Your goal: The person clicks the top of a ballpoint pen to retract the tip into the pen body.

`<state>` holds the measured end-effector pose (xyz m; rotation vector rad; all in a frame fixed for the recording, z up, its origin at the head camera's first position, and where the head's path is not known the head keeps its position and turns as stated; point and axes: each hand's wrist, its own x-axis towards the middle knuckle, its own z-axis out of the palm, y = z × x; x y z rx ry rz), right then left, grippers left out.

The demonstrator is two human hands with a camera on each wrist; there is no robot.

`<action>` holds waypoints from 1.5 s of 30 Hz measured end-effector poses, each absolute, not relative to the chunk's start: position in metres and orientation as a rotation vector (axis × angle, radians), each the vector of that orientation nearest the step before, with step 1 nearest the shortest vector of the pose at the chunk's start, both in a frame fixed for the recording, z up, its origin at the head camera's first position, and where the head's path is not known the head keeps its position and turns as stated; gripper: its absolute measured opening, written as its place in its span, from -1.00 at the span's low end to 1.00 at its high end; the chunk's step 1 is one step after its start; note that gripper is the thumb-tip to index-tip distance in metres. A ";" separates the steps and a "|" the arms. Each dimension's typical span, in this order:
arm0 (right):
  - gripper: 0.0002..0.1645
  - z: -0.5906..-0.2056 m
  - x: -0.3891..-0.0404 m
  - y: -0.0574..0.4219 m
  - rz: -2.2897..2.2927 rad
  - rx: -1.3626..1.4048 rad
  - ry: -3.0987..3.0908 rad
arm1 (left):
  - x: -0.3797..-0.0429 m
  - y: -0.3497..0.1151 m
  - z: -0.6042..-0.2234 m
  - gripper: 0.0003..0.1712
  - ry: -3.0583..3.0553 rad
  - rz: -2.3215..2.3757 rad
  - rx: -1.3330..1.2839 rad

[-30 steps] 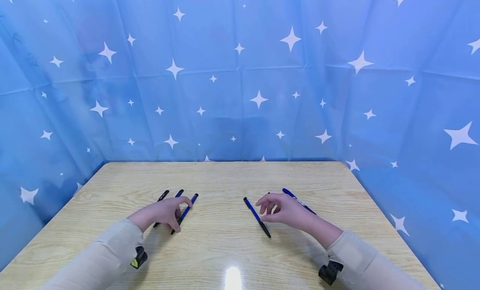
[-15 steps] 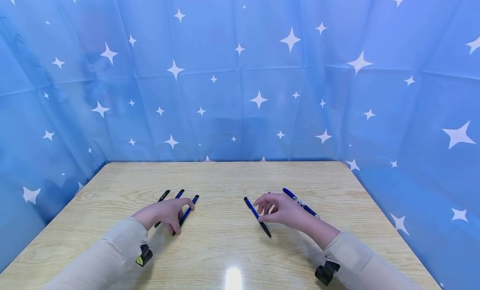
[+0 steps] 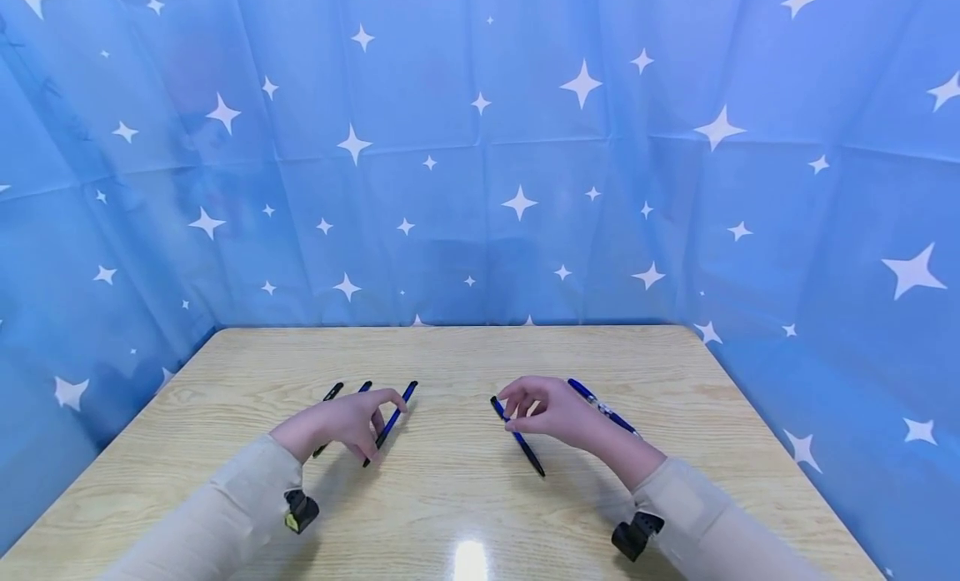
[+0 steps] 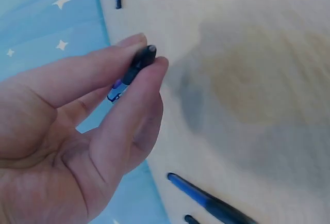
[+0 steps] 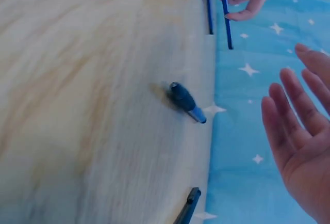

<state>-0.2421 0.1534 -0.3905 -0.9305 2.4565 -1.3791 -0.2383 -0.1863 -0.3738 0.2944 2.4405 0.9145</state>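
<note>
My left hand point(image 3: 348, 418) pinches a slim blue pen point(image 3: 388, 428) with black ends between thumb and fingers. In the left wrist view the black tip of this pen point(image 4: 136, 69) points out past the fingertips, while part of the barrel is hidden by the fingers. My right hand point(image 3: 555, 410) has its fingers loosely bent above another blue and black pen point(image 3: 531, 454), overlapping its upper part in the head view. In the right wrist view that pen point(image 5: 183, 99) lies on the table, apart from the relaxed fingers point(image 5: 304, 105).
Left of the held pen lie a black pen point(image 3: 333, 390) and another blue pen point(image 3: 365, 387), partly behind my left hand. A blue pen with a pale patterned band point(image 3: 602, 407) lies beyond my right wrist. A star-patterned blue curtain point(image 3: 480, 189) surrounds the wooden table point(image 3: 450, 498).
My left hand has moved right with the blue pen, away from the two beside it. My right hand has shifted slightly up and left over its pen, which stays in place.
</note>
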 end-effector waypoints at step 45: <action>-0.51 -0.339 -0.233 0.124 -2.185 -0.851 2.288 | -0.222 -0.096 -0.341 -0.46 2.453 1.681 0.506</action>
